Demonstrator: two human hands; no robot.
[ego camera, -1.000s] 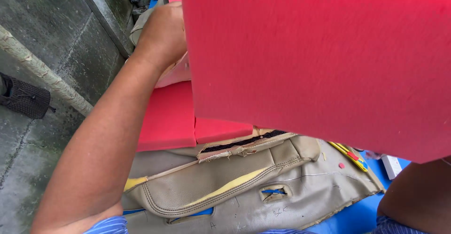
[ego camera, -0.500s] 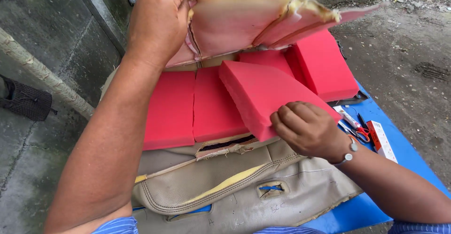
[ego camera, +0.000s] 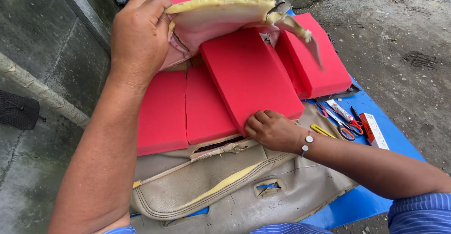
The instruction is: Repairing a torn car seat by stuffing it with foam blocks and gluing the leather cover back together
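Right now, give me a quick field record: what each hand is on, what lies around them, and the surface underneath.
Left hand: lifts the edge of an old yellowed foam layer.
Right hand: fingers grip the lower end of a loose red foam slab, laid at a slant.
Other red foam: two flat pieces on the left, one block on the right.
Underneath: beige seat cover on a blue sheet.
Tools: scissors on the right.
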